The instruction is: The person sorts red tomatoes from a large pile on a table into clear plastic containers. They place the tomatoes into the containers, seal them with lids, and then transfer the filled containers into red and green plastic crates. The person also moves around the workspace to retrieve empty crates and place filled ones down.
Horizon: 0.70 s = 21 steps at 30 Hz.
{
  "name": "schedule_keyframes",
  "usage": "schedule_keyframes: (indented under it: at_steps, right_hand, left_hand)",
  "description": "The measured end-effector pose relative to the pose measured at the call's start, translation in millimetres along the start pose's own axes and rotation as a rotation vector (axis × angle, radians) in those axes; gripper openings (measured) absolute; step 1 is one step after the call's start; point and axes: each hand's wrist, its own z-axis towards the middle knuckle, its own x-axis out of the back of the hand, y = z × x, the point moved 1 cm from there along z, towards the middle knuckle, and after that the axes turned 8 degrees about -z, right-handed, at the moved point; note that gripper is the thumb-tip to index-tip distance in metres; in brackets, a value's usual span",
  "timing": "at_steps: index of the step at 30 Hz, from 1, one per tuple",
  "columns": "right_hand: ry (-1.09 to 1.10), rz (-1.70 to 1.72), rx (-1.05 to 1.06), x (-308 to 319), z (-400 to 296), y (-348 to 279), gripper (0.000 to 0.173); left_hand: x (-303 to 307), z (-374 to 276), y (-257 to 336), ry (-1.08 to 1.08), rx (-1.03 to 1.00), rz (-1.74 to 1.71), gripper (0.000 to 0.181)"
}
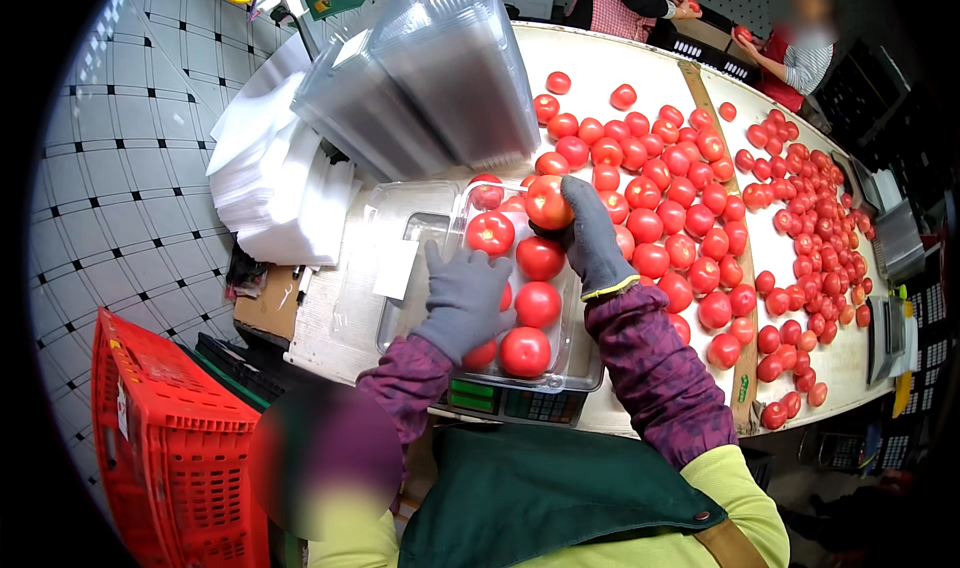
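My right hand [589, 238], in a grey glove, grips a red tomato [547, 202] above the far end of a clear plastic clamshell box [564, 328]. Several tomatoes [537, 305] sit in two rows inside the box. Over the box's left row lies my left hand [466, 298], also gloved, with its fingers spread; part of that row is hidden under it. The box's clear lid [412, 193] is folded out to the left and has a white label [395, 269] on it. Beneath the box is a digital scale [499, 403] with lit green displays.
Nested clear plastic boxes [450, 65] stand tall behind, beside a pile of white foam sheets [277, 178]. Loose tomatoes [681, 251] spread over the table [600, 50], crossed by a wooden strip [742, 328]. A red crate [180, 448] is at lower left. Two people work across the table.
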Motion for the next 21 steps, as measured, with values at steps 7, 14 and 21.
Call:
schedule_keyframes:
  at_steps: [7, 14, 21]
  right_hand:
    - [0.013, -0.285, 0.071, -7.6, -5.6, -1.3, 0.044]
    - [0.039, -0.297, 0.052, -10.3, -8.8, -5.4, 0.047]
    - [0.081, -0.411, 0.140, -13.8, -8.9, -5.2, 0.045]
  left_hand:
    - [-2.6, 2.1, -15.4, -0.034, -0.061, -0.063, 0.027]
    - [-17.3, 34.1, -26.2, 0.125, -0.007, 0.068, 0.035]
    - [11.2, 54.9, -19.3, -0.129, 0.045, 0.081, 0.050]
